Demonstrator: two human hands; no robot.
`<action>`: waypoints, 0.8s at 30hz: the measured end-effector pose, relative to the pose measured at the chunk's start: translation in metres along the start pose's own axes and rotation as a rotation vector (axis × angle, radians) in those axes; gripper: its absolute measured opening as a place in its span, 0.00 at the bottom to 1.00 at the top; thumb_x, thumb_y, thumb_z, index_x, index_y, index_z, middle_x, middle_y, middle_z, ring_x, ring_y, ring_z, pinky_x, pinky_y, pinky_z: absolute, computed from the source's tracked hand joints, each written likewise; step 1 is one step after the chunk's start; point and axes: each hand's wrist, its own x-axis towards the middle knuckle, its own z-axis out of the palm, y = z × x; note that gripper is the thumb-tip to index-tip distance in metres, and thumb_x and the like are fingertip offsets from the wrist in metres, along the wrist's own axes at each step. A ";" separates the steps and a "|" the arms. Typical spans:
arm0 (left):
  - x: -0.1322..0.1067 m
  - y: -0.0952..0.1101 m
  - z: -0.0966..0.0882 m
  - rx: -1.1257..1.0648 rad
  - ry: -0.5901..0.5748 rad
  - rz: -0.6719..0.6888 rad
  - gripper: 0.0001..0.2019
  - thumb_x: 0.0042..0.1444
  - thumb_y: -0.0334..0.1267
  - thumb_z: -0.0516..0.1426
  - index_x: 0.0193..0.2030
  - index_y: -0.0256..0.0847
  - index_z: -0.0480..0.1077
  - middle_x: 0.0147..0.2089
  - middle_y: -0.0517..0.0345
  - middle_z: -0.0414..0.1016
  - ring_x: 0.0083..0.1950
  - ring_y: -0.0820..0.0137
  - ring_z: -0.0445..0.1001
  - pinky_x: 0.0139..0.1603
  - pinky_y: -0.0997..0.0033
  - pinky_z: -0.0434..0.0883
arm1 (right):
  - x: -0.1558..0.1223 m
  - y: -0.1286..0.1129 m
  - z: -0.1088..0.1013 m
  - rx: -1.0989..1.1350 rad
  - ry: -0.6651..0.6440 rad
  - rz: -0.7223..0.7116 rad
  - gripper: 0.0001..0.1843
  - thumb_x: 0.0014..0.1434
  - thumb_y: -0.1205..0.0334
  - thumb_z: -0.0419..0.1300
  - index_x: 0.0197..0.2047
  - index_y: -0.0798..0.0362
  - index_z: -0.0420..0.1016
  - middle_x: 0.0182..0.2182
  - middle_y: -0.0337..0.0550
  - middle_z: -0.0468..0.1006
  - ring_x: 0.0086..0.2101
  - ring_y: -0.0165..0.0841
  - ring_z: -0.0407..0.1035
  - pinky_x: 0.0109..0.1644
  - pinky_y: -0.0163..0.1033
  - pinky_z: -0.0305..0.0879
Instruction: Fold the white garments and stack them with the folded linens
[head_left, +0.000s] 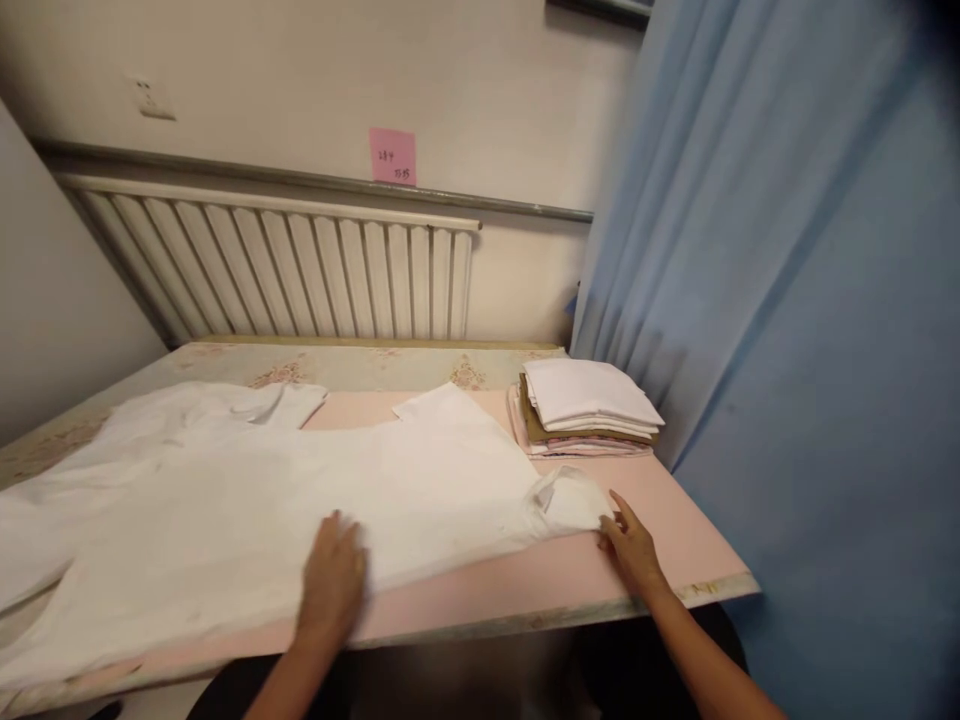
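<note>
A white short-sleeved shirt (pixel 420 470) lies spread across the table, with its sleeve end and a rumpled fold towards the right. My left hand (pixel 334 575) is slightly blurred and rests on the shirt's near side, fingers stretched out over the cloth. At the right end, my right hand (pixel 628 545) has its fingers closed at the tip of the white sleeve (pixel 577 500). More white cloth (pixel 187 420), creased and overlapping, covers the left part of the table; where one garment ends and another begins I cannot tell.
A stack of folded cloths (pixel 592 395), white on top with brown and pink below, stands at the back right. Pink sheeting (pixel 675 500) covers part of the table. A blue curtain (pixel 787 300) hangs at the right, and a radiator (pixel 300 265) is behind.
</note>
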 end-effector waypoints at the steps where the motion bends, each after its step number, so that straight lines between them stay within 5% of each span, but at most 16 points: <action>1: 0.000 0.028 0.011 -0.013 -0.046 0.057 0.18 0.60 0.38 0.46 0.51 0.37 0.71 0.62 0.45 0.69 0.68 0.59 0.58 0.64 0.56 0.62 | 0.003 -0.003 -0.001 0.044 -0.051 0.047 0.34 0.50 0.48 0.55 0.59 0.54 0.65 0.28 0.39 0.75 0.20 0.33 0.67 0.29 0.40 0.67; 4: 0.001 0.088 0.033 -0.024 -0.156 0.138 0.21 0.63 0.38 0.44 0.59 0.38 0.67 0.68 0.46 0.59 0.70 0.59 0.54 0.65 0.54 0.59 | 0.017 -0.012 -0.004 0.110 -0.185 0.093 0.23 0.47 0.49 0.57 0.42 0.55 0.73 0.18 0.36 0.70 0.16 0.31 0.62 0.21 0.37 0.60; 7: 0.001 0.111 0.041 0.010 -0.271 0.183 0.23 0.64 0.40 0.44 0.63 0.40 0.64 0.70 0.48 0.56 0.71 0.56 0.53 0.66 0.49 0.56 | 0.032 -0.017 -0.010 0.105 -0.198 0.051 0.14 0.47 0.50 0.55 0.30 0.52 0.70 0.16 0.34 0.67 0.18 0.31 0.63 0.24 0.36 0.61; 16: -0.003 0.105 0.045 0.082 -0.338 0.240 0.26 0.63 0.45 0.45 0.67 0.43 0.58 0.70 0.54 0.55 0.71 0.55 0.51 0.66 0.44 0.53 | 0.035 0.012 -0.010 -0.027 -0.188 0.062 0.09 0.46 0.55 0.54 0.20 0.48 0.61 0.12 0.31 0.63 0.16 0.29 0.59 0.22 0.34 0.53; 24: -0.002 0.106 0.047 0.072 -0.325 0.253 0.26 0.64 0.47 0.45 0.67 0.42 0.57 0.70 0.52 0.56 0.71 0.54 0.50 0.66 0.43 0.52 | 0.033 0.015 -0.025 -0.011 -0.305 0.048 0.14 0.48 0.48 0.55 0.28 0.51 0.70 0.17 0.34 0.68 0.19 0.30 0.62 0.24 0.34 0.56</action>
